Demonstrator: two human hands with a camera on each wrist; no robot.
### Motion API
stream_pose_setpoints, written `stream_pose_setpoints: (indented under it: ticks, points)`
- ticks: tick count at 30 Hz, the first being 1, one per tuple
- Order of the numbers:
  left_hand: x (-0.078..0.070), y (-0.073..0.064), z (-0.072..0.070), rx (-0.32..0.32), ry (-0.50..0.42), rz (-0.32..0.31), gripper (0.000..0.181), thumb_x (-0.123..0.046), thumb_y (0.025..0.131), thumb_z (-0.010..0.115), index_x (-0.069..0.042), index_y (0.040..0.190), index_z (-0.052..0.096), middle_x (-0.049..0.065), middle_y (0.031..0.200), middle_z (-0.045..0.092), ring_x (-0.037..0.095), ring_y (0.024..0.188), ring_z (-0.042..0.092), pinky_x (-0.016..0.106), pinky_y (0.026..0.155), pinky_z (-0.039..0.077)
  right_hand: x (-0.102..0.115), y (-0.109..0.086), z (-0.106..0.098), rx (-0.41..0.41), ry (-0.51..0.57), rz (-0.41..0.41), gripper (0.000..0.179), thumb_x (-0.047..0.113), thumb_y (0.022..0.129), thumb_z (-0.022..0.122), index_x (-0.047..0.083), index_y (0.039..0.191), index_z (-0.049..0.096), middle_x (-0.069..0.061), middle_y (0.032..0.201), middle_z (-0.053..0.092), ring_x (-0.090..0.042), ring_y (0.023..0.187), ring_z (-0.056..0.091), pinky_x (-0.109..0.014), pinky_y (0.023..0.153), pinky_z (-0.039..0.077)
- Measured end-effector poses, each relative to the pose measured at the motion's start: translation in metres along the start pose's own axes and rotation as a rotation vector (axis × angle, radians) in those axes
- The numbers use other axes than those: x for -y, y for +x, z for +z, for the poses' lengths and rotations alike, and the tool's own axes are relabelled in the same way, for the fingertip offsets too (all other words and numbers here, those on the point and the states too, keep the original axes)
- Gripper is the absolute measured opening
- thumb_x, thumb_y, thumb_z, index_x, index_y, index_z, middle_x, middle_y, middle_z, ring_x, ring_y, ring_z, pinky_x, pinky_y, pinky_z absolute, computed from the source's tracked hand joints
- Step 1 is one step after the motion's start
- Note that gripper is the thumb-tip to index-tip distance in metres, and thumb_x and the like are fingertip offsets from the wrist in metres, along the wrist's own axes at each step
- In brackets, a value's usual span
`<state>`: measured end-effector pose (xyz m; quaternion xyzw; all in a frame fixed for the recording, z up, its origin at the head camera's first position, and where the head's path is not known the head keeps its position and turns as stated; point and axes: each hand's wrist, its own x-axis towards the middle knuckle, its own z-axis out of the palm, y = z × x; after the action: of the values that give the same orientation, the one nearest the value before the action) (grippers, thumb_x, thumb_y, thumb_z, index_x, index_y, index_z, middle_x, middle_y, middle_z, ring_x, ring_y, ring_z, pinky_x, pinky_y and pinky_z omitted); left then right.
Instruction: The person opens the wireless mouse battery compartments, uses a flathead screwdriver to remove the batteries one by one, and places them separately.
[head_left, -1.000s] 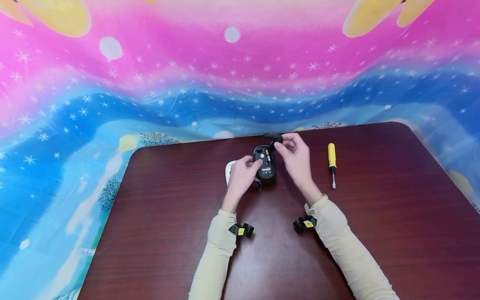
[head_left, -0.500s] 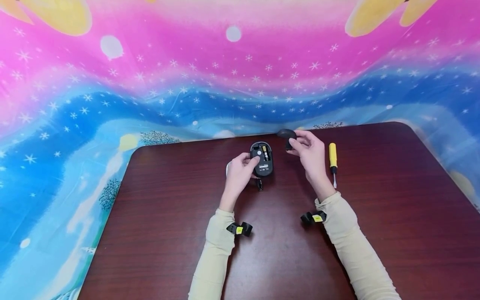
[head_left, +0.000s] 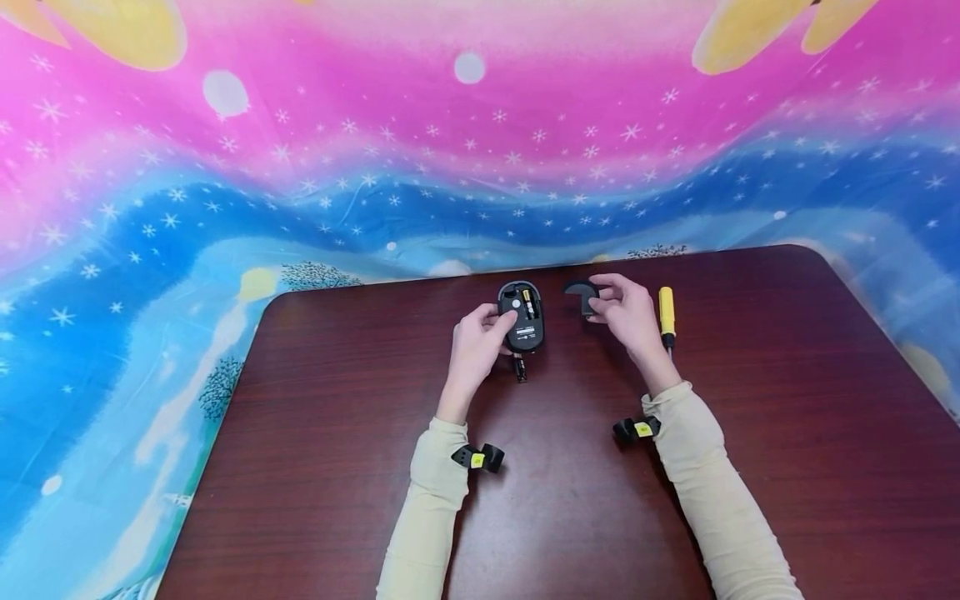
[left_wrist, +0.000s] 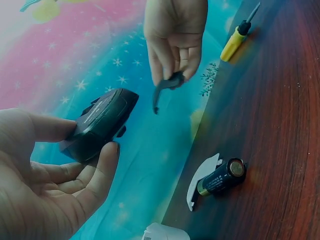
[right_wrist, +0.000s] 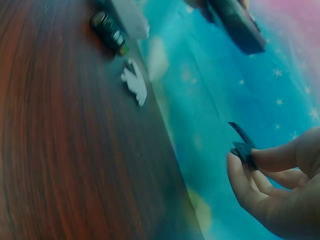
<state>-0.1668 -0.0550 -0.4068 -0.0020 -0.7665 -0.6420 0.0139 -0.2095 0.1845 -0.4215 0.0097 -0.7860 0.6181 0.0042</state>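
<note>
My left hand (head_left: 476, 346) grips a black computer mouse (head_left: 528, 335), held underside up above the table. Its battery compartment is uncovered, and a battery (head_left: 528, 302) with a yellow end lies inside. To the right, apart from the mouse, my right hand (head_left: 633, 317) pinches a black curved battery cover (head_left: 581, 288) between thumb and fingers. The left wrist view shows the mouse (left_wrist: 97, 125) between thumb and fingertips of the left hand (left_wrist: 55, 190). In the right wrist view the cover (right_wrist: 245, 154) is seen edge-on.
A loose black battery (left_wrist: 222, 177) lies on the table beside a small white curved piece (left_wrist: 200, 177). A larger white object (left_wrist: 165, 232) is partly cut off near them. The yellow-handled screwdriver (head_left: 667, 315) lies just right of my right hand. A printed cloth (head_left: 480, 167) hangs behind the table.
My right hand has drawn the black cover away from the mouse to the right, then lowered and turned it slightly. My left hand has shifted slightly left with the mouse.
</note>
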Motion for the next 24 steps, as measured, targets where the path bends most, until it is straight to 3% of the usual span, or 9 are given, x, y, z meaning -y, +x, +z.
stream_pose_setpoints:
  ticks: [17,24]
  points:
    - [0.0,-0.001,0.001,0.001,0.03,-0.004,0.031,-0.02,0.1,0.067,0.004,0.119,0.07,0.019,0.1,0.075,0.019,0.063,0.07,0.052,0.071,0.061,-0.018,0.005,-0.014,0.12,-0.296,0.12,0.037,-0.009,0.099,0.058,-0.012,0.136,0.058,-0.033,0.111,0.065,-0.019,0.074,0.074,-0.034,0.071,0.062]
    - [0.001,-0.001,0.002,0.006,0.027,-0.008,0.031,-0.02,0.099,0.068,0.004,0.119,0.071,0.018,0.1,0.075,0.019,0.066,0.071,0.052,0.072,0.061,-0.019,0.006,-0.017,0.16,-0.35,0.134,0.035,-0.009,0.099,0.057,-0.015,0.133,0.058,-0.031,0.105,0.068,-0.019,0.071,0.073,-0.033,0.068,0.062]
